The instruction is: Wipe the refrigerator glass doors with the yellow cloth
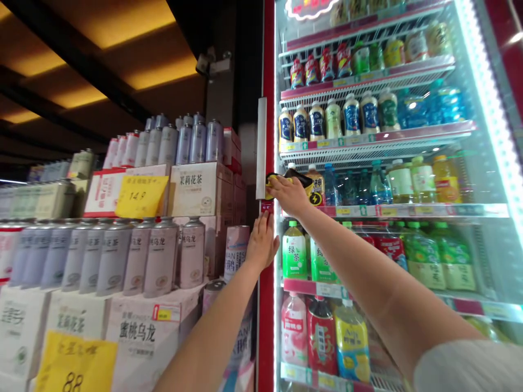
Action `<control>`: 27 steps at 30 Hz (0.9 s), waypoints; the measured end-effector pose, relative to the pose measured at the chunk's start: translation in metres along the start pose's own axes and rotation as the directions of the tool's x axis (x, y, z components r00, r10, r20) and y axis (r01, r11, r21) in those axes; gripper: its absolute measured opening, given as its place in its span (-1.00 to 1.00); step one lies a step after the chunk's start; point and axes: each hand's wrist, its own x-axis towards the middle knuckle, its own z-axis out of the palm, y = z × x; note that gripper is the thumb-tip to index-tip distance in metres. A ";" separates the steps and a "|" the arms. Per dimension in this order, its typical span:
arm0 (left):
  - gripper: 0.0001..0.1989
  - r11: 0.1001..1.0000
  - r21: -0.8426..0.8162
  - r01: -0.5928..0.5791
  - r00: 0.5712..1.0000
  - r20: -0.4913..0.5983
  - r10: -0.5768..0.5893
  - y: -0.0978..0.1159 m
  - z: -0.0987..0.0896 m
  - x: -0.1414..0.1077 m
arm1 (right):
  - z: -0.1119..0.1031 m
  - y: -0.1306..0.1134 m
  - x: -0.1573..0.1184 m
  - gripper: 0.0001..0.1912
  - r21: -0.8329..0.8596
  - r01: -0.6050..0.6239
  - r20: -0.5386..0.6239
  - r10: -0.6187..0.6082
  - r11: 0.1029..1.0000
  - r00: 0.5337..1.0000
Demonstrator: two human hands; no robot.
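Observation:
My right hand (289, 195) presses a dark cloth with yellow edging (301, 178) against the red door frame (267, 294) of a lit drinks fridge, beside the long silver handle (261, 147). Its fingers are bent over the cloth. Just below, my left hand (261, 242) rests on the same red frame, fingers stretched upward and holding nothing. Behind the glass near my hands stand green tea bottles (294, 250) and a dark-labelled bottle with a lightning mark (316, 188).
Fridge shelves (388, 211) carry rows of bottles on the right. At left, close to my left arm, stand stacked drink cartons (143, 337) topped with pale cans (159, 258). Yellow price signs (141, 195) hang on the cartons. A camera-like fixture (204, 64) is mounted above.

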 end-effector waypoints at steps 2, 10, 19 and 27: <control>-0.33 1.000 0.001 -0.004 1.000 0.003 0.004 0.003 -0.001 0.011 | -0.005 0.007 0.001 -0.46 -0.008 -0.140 -0.031 0.140 0.990 0.990; -0.32 0.999 -0.044 0.025 1.000 0.021 -0.024 0.025 0.001 0.012 | 0.006 -0.003 -0.082 -0.43 -0.046 -0.094 0.029 0.095 0.995 0.995; -0.35 0.994 -0.108 -0.032 0.999 -0.036 0.028 0.053 0.008 0.030 | -0.007 0.054 -0.125 -0.40 -0.103 -0.361 -0.060 0.357 0.927 0.932; -0.34 0.979 -0.179 -0.095 0.992 -0.103 0.078 0.083 0.015 0.047 | -0.029 0.094 -0.117 -0.36 -0.118 -0.234 0.009 0.237 0.965 0.972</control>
